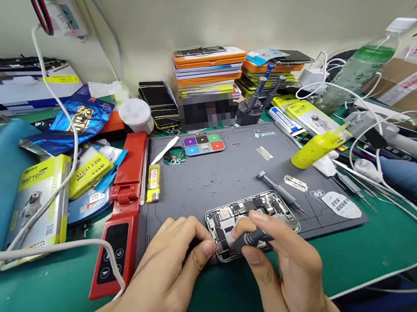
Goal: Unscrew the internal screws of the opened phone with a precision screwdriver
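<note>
An opened smartphone (235,211) lies on the grey work mat with its circuit boards and inner parts bare. My left hand (184,251) is closed at the phone's left end, thumb and curled fingers holding its edge. In my right hand (283,258) is a dark screwdriver (248,239), gripped between thumb and fingers low over the phone's lower half. Its tip is hidden by the hand and handle. A second screwdriver (285,194) rests across the phone's upper right corner. Right of it lies a razor blade (295,183).
On the mat (211,176) are a yellow-labelled battery strip (154,183) and a coloured magnetic tray (204,145). Left stands a red device (116,255), crossed by a white cable (70,246). A yellow bottle (311,150) and tangled cables sit right; stacked boxes (212,66) stand behind.
</note>
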`<state>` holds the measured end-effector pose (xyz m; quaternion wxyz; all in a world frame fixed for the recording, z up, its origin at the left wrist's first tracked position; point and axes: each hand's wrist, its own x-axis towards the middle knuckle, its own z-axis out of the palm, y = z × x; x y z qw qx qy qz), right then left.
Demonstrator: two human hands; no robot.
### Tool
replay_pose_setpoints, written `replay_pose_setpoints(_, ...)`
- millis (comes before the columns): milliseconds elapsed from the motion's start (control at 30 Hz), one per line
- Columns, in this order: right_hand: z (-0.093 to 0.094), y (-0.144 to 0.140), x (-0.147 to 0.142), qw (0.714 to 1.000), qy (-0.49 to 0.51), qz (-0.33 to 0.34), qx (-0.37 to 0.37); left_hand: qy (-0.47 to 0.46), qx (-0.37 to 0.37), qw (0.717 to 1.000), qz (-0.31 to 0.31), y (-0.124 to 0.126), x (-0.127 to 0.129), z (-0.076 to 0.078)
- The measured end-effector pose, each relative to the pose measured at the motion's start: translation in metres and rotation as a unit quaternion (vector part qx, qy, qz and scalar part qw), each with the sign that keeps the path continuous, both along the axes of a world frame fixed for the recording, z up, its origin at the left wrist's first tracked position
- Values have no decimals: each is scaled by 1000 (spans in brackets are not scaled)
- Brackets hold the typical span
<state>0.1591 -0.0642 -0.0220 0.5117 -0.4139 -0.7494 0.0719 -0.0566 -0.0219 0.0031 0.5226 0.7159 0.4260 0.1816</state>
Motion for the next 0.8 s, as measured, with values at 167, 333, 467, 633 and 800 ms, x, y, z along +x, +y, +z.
replay_pose_setpoints(167, 0, 2, 1, 1000, 9, 20, -2, -4, -5, 1000, -6, 0, 0, 5)
replay_pose_setpoints(333, 3, 2, 0, 1000, -7, 14, 6, -2, 15, 1000, -10, 0, -1, 4)
replay_pose_setpoints(467, 10, 6, -3, 998, -41, 18, 43, -4, 20, 1000, -15, 0, 0, 5)
replay_pose_setpoints(633, 19, 12, -5, 990, -105, 9, 98, -3, 22, 1000, -1, 0, 1, 6)
replay_pose_setpoints(800, 21, 9, -8, 993, -89, -13, 82, -9, 49, 999, -13, 2, 2, 4)
